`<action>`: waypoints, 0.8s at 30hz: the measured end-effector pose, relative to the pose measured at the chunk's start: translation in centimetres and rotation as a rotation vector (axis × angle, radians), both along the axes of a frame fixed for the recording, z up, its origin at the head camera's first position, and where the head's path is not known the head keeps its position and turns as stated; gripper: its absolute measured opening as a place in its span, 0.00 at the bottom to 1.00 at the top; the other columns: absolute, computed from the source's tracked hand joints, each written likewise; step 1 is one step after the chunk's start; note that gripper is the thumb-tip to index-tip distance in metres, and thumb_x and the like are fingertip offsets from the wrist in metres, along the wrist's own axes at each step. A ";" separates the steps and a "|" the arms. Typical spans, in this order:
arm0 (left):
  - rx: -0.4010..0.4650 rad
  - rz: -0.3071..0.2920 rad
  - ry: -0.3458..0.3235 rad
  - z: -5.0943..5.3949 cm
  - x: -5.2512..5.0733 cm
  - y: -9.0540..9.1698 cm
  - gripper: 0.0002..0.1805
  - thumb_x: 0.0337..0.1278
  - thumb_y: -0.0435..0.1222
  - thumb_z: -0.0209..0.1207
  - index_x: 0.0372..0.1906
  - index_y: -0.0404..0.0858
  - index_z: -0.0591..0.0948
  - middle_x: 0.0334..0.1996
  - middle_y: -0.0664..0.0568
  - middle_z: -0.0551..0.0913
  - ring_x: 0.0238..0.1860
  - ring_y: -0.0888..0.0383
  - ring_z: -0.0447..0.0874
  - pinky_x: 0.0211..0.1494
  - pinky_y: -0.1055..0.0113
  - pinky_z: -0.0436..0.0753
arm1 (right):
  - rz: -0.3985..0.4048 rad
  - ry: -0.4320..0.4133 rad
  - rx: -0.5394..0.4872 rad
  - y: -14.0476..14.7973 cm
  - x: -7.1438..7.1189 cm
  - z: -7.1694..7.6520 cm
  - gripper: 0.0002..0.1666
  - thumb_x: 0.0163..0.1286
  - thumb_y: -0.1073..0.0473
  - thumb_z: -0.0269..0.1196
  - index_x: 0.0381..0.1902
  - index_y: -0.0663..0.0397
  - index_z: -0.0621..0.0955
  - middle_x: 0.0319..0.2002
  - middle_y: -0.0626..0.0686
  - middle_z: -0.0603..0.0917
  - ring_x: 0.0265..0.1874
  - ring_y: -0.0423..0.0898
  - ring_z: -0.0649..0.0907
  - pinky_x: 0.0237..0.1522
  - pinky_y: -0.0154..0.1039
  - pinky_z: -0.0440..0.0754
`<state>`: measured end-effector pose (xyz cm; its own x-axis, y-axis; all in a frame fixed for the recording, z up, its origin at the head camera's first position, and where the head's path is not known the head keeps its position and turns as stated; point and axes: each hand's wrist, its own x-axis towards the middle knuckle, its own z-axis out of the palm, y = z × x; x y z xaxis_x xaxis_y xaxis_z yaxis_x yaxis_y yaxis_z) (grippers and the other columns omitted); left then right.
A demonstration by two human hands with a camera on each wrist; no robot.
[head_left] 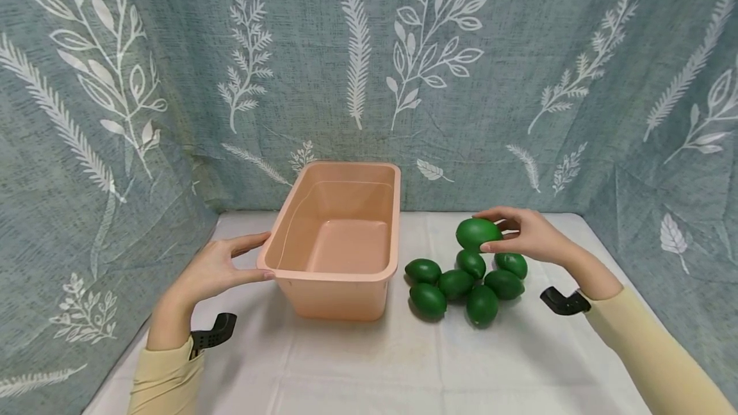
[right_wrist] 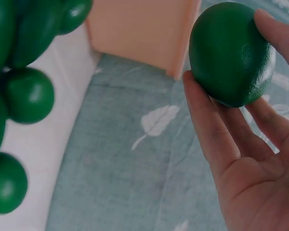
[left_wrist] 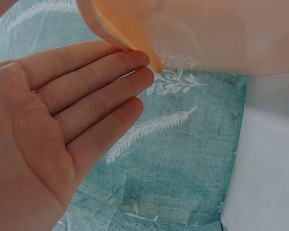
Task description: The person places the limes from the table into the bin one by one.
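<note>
A peach-coloured plastic bin stands upright, with bare floor and walls showing inside. My left hand touches its near left corner at the rim; in the left wrist view the fingers are straight and lie side by side against the bin's edge. My right hand holds a green lime between thumb and fingertips, raised above the other limes. The right wrist view shows this lime large and glossy, thumb on one side and fingers on the other. Below it several more limes lie clustered together.
A white cloth covers the table, and the limes lie on it to the right of the bin. A blue-green curtain with white leaf patterns hangs behind and at both sides. Each wrist carries a black camera mount.
</note>
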<state>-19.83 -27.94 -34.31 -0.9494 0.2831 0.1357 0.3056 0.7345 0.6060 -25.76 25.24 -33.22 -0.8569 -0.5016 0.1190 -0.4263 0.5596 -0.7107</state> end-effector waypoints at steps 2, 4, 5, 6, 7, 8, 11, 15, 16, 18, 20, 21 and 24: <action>0.000 0.002 0.000 -0.1 0.0 0.0 0.41 0.46 0.55 0.68 0.66 0.46 0.71 0.64 0.49 0.73 0.65 0.40 0.69 0.58 0.40 0.73 | 0.009 -0.006 0.002 -0.5 -0.4 0.5 0.33 0.58 0.49 0.70 0.61 0.46 0.75 0.57 0.53 0.78 0.52 0.51 0.82 0.50 0.38 0.82; 0.000 0.002 0.003 -0.1 0.0 -0.1 0.41 0.46 0.55 0.68 0.66 0.46 0.71 0.64 0.49 0.74 0.64 0.40 0.69 0.58 0.40 0.73 | 0.015 -0.009 0.006 -1.1 -0.8 1.0 0.33 0.57 0.49 0.70 0.60 0.44 0.76 0.56 0.52 0.78 0.52 0.51 0.82 0.51 0.39 0.82; -0.001 0.002 0.005 -0.2 0.0 -0.1 0.40 0.46 0.55 0.68 0.66 0.46 0.71 0.64 0.49 0.74 0.64 0.40 0.69 0.58 0.40 0.73 | 0.018 -0.009 0.011 -1.3 -0.9 1.2 0.32 0.57 0.48 0.71 0.60 0.44 0.76 0.56 0.52 0.79 0.51 0.50 0.82 0.51 0.39 0.82; -0.003 0.004 0.007 -0.2 0.0 -0.1 0.41 0.46 0.55 0.68 0.66 0.46 0.71 0.64 0.49 0.74 0.64 0.40 0.69 0.58 0.40 0.73 | 0.022 -0.008 0.015 -1.6 -1.1 1.4 0.32 0.57 0.48 0.71 0.60 0.43 0.76 0.56 0.52 0.79 0.51 0.50 0.82 0.51 0.39 0.82; -0.007 0.006 0.007 -0.2 0.0 -0.1 0.41 0.46 0.56 0.68 0.66 0.46 0.71 0.64 0.49 0.74 0.64 0.40 0.69 0.58 0.41 0.73 | 0.027 -0.009 0.018 -1.9 -1.2 1.5 0.32 0.57 0.47 0.71 0.60 0.43 0.76 0.55 0.52 0.79 0.51 0.50 0.82 0.51 0.40 0.82; -0.010 0.007 0.008 -0.2 0.0 -0.2 0.41 0.46 0.56 0.68 0.66 0.46 0.71 0.64 0.49 0.74 0.64 0.40 0.70 0.58 0.40 0.73 | 0.030 -0.010 0.022 -2.1 -1.3 1.7 0.33 0.56 0.47 0.71 0.60 0.43 0.76 0.55 0.52 0.79 0.52 0.50 0.82 0.52 0.40 0.82; -0.017 0.011 0.010 -0.2 -0.1 -0.1 0.41 0.46 0.56 0.68 0.66 0.46 0.71 0.64 0.48 0.74 0.64 0.40 0.70 0.58 0.40 0.73 | 0.046 -0.015 0.025 -2.9 -1.7 2.2 0.33 0.56 0.47 0.71 0.60 0.43 0.76 0.55 0.53 0.78 0.51 0.50 0.82 0.52 0.41 0.82; -0.015 0.011 0.011 -0.2 -0.1 -0.1 0.41 0.45 0.56 0.68 0.66 0.45 0.71 0.63 0.48 0.74 0.64 0.40 0.70 0.59 0.40 0.73 | 0.058 -0.005 0.039 -4.0 -2.1 3.1 0.33 0.56 0.46 0.71 0.59 0.43 0.76 0.54 0.52 0.79 0.50 0.49 0.83 0.52 0.43 0.82; -0.012 0.009 0.011 -0.3 -0.1 -0.1 0.41 0.45 0.56 0.68 0.66 0.45 0.71 0.64 0.48 0.74 0.64 0.40 0.70 0.59 0.40 0.73 | 0.062 -0.002 0.046 -4.3 -2.2 3.3 0.33 0.56 0.46 0.71 0.59 0.42 0.76 0.54 0.52 0.79 0.50 0.49 0.83 0.52 0.44 0.82; -0.009 0.007 0.011 -0.3 -0.1 -0.1 0.41 0.45 0.56 0.68 0.66 0.45 0.71 0.64 0.48 0.74 0.64 0.40 0.70 0.59 0.40 0.73 | 0.067 0.005 0.058 -4.9 -2.5 3.6 0.33 0.56 0.44 0.71 0.59 0.41 0.76 0.54 0.51 0.79 0.50 0.48 0.83 0.53 0.44 0.81; -0.008 0.008 0.011 -0.3 -0.1 -0.2 0.41 0.46 0.56 0.68 0.66 0.45 0.71 0.64 0.48 0.74 0.64 0.40 0.70 0.59 0.40 0.73 | 0.075 0.006 0.063 -5.5 -2.8 3.9 0.33 0.55 0.43 0.71 0.59 0.40 0.76 0.54 0.50 0.79 0.50 0.48 0.83 0.53 0.45 0.81; -0.008 0.008 0.011 -0.3 -0.1 -0.2 0.41 0.46 0.56 0.68 0.66 0.45 0.71 0.64 0.48 0.74 0.64 0.40 0.70 0.59 0.40 0.73 | 0.081 0.002 0.063 -5.9 -3.0 4.1 0.33 0.55 0.43 0.71 0.59 0.40 0.76 0.54 0.49 0.79 0.50 0.48 0.83 0.53 0.44 0.81; -0.010 0.010 0.011 -0.3 -0.1 -0.2 0.41 0.45 0.56 0.68 0.66 0.46 0.71 0.63 0.48 0.74 0.64 0.40 0.70 0.59 0.41 0.73 | 0.096 -0.002 0.057 -6.9 -3.3 4.5 0.33 0.55 0.43 0.71 0.59 0.39 0.77 0.53 0.49 0.80 0.50 0.48 0.83 0.51 0.43 0.82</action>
